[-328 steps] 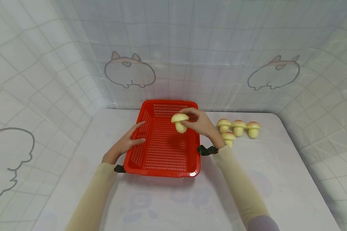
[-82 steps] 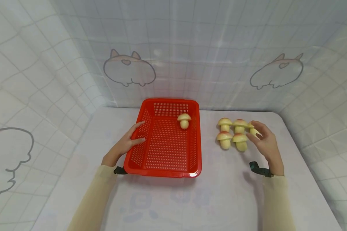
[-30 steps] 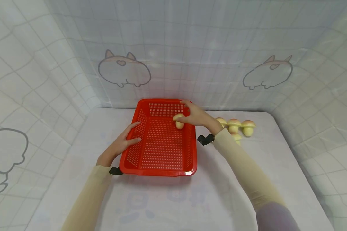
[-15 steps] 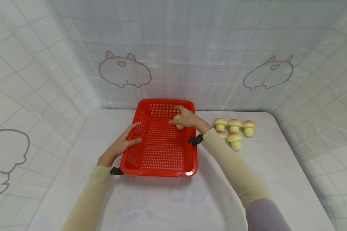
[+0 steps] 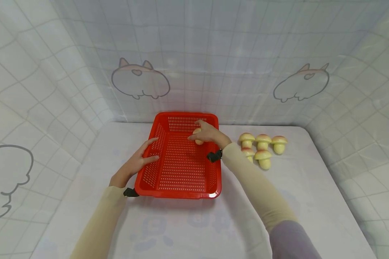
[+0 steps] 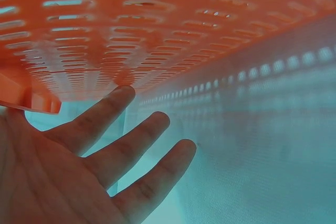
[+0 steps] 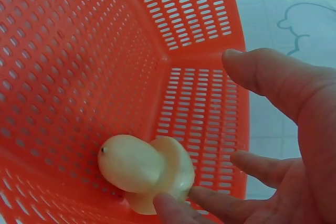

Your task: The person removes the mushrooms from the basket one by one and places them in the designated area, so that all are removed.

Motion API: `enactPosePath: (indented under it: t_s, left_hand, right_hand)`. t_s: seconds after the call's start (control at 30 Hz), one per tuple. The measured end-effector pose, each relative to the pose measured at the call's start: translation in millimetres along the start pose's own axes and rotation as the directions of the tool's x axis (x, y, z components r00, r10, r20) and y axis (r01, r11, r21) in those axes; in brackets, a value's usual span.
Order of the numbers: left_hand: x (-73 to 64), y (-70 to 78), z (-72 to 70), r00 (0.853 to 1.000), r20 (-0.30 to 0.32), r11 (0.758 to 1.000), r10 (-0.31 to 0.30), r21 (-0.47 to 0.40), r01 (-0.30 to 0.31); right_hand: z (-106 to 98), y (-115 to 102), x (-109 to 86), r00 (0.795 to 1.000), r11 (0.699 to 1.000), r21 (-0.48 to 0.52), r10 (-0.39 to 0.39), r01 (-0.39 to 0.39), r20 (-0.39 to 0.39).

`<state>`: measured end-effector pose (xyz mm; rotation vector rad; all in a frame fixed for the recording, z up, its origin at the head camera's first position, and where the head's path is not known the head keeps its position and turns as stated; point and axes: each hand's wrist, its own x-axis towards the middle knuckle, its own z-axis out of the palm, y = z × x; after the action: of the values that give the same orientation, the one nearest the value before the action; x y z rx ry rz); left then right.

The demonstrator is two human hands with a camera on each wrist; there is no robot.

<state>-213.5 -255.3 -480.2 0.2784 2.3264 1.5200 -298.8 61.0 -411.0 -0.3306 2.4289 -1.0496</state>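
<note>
A red perforated plastic basket (image 5: pixel 181 194) stands in the middle of the table. My left hand (image 5: pixel 134 162) lies over its left rim, thumb and a finger inside; in the left wrist view, straight fingers (image 6: pixel 147 140) extend along the slotted wall outside. A pale yellow toy mushroom (image 7: pixel 139 166) lies tipped over inside the basket, near the far right corner. My right hand (image 5: pixel 209 132) reaches in over it, thumb and fingers spread. In the right wrist view the fingertips are right at the mushroom's cap and the thumb stands well apart from it.
Several similar mushrooms (image 5: pixel 263 142) with pinkish cap tops stand in two rows to the right of the basket, beside my right forearm. A patterned white cloth covers the table (image 5: pixel 188 230) and the wall (image 5: pixel 223 72) behind, with high cloth sides left and right.
My right hand has gone from the mushroom group into the basket, then shifted left and lower over the mushroom there. The mushroom has turned and moved slightly left. My left hand stays at the rim.
</note>
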Motion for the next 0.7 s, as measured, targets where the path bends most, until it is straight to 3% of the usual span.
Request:
enactPosePath:
  t_s: [0.43,0.7]
  left_hand:
    - [1.1,-2.4,0.8,1.000,-0.004,1.000,0.006,-0.009,-0.006]
    - [2.7,-4.5,0.8,1.000,0.003,1.000,0.008,-0.019,-0.008]
  right_hand:
    - [9,7,14.9,0.999,1.000,0.009,-0.020,0.021,-0.025]
    - [15,8,17.9,0.999,0.999,0.023,-0.047,0.047,0.003]
